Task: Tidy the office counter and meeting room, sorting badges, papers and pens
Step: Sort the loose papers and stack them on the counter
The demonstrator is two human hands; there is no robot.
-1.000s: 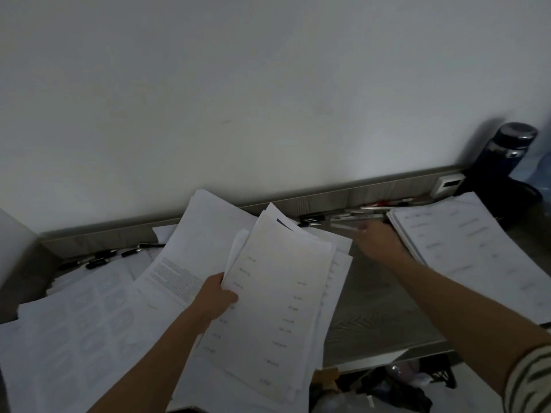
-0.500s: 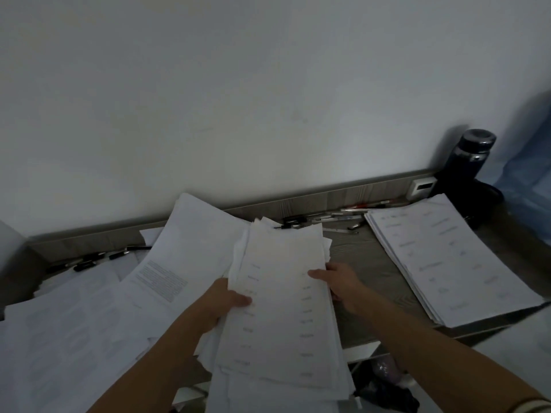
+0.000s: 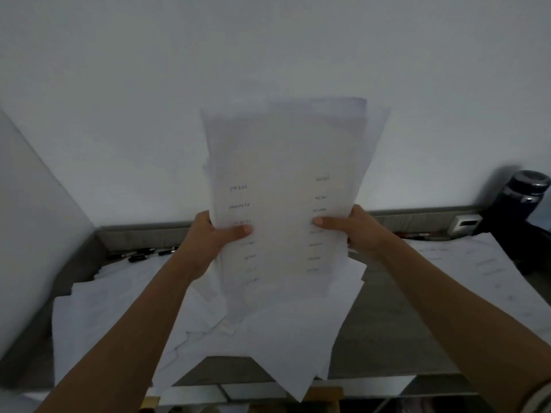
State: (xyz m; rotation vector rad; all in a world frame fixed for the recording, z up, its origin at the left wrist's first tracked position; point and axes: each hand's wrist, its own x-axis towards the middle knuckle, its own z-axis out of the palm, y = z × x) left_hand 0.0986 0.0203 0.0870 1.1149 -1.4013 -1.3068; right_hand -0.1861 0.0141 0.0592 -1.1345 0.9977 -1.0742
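A sheaf of white printed papers (image 3: 283,180) stands upright in front of me, above the grey counter (image 3: 375,338). My left hand (image 3: 214,236) grips its left edge, thumb across the front sheet. My right hand (image 3: 354,231) grips the right edge the same way. The sheets are uneven, with corners sticking out at the top and bottom. Loose white papers (image 3: 125,311) lie spread over the counter's left side below the sheaf. A flatter pile of papers (image 3: 483,272) lies on the right. Black pens (image 3: 140,254) lie along the back edge at left, and more pens (image 3: 414,234) at back right.
A dark bottle with a metal lid (image 3: 518,201) stands in the back right corner beside a small white box (image 3: 465,223). White walls close the counter at the back and left. Below the front edge, dim clutter shows.
My right hand came back from the pens at the back and took the sheaf's right edge. Both hands then lifted the papers off the counter and stood them upright.
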